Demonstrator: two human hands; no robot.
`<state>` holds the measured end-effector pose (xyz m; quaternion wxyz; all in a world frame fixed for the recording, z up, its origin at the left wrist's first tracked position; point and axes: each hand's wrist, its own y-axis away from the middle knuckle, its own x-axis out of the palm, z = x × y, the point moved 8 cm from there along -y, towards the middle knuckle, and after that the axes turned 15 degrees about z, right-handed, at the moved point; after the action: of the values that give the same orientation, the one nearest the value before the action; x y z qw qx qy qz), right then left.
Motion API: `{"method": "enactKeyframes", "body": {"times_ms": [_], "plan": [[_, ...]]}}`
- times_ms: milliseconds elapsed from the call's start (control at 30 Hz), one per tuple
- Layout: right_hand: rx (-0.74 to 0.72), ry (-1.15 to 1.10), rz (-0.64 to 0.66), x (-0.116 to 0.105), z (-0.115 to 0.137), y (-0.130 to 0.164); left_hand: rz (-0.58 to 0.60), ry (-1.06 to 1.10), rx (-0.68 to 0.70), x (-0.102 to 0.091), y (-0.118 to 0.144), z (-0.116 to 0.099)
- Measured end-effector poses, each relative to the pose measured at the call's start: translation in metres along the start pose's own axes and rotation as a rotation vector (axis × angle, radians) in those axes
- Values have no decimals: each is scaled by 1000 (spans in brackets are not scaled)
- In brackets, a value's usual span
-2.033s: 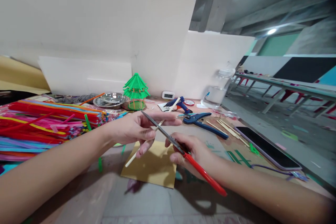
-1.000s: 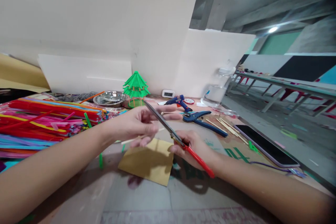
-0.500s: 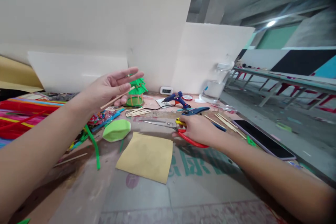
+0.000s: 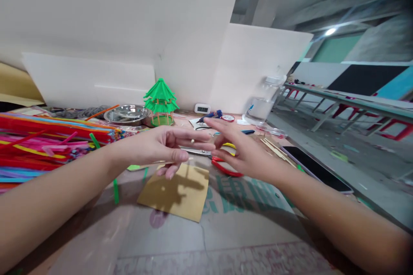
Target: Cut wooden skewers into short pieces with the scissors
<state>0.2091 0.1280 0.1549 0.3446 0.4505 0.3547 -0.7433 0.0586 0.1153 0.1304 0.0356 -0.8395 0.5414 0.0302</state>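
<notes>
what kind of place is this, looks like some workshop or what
Most likely a craft workbench in a bare, workshop-like hall. A heap of coloured straws, a small green pagoda model, red-handled scissors and a blue glue gun lie around the left hand and right hand.

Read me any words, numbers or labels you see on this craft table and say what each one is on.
Nothing can be quoted with certainty.
Large green printed characters on the table covering: partly hidden by the right hand, not readable.
Digits on the small white digital display: too small.
Blue label on the clear bottle: blurred.
</notes>
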Motion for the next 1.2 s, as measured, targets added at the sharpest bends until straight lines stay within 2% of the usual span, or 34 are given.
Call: {"method": "enactKeyframes", "body": {"times_ms": [133,233,300,333,400,467,500,567,633,700,800,900,1000,1133,1200], "plan": [[-94,-96,75,21,17,-1,126,90,-43,24,-10,10],[-41,-54,163,29,17,-4,154,78,-82,32,-15,15],[88,52,261,25,4,-4,98,48,-94,24,-16,20],[172,104,318,20,-7,-1,42,25,-96,15,-16,23],[494,274,406,-3,-46,13,-86,-24,-97,-5,-14,29],[668,312,455,-28,-80,31,-155,-68,-109,-19,-13,33],[755,345,449,-42,-96,41,-158,-90,-108,-21,-13,34],[842,385,425,-61,-119,55,-155,-139,-61,-18,-13,27],[888,425,356,-72,-131,61,-185,-186,54,-10,-11,13],[868,440,301,-73,-130,57,-214,-204,167,0,-9,-2],[728,320,313,-49,-107,38,-240,-189,238,12,-7,-15],[394,0,303,-11,-56,11,-272,-153,296,17,-6,-22],[215,-297,222,22,-10,-2,-320,-143,331,18,-6,-22],[128,-777,193,63,17,-6,-468,-210,281,13,-4,-13],[124,-853,149,67,15,-7,-528,-242,233,8,-3,-7]]}}
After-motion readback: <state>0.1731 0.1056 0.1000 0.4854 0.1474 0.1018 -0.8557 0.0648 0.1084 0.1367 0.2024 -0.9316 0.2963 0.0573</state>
